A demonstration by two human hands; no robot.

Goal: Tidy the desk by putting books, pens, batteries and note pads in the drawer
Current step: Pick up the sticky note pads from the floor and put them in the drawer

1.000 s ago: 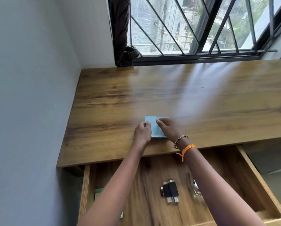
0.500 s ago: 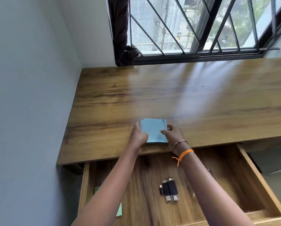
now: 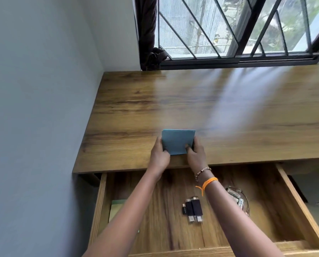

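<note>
Gripping a blue note pad [image 3: 177,141] from both sides, the left hand [image 3: 159,154] curls round its left edge while the right hand [image 3: 196,154] pinches its right edge, thumb laid on the top sheet near the lower right corner. The pad sits between the two hands, over the wooden table [image 3: 229,115] close to its front edge; whether it rests on the wood or is lifted just clear of it cannot be told. Below both wrists the drawer [image 3: 295,204] stands pulled out. Under the right forearm, a little to its left, a small cluster of black batteries [image 3: 193,210] lies on the drawer floor, touching one another. On the far right side of that forearm a clear bag [image 3: 237,200] with more pale items inside lies partly hidden by the arm. Beneath the left forearm, against the drawer's left wall, a green note pad [image 3: 116,210] shows in part. The right wrist wears a beaded bracelet [image 3: 203,172] and, just behind it, an orange thread band [image 3: 208,182]. Beyond the hands, at the table's far edge, a barred window [image 3: 229,28] lets in light, with a dark curtain [image 3: 148,32] bunched at its left.
</note>
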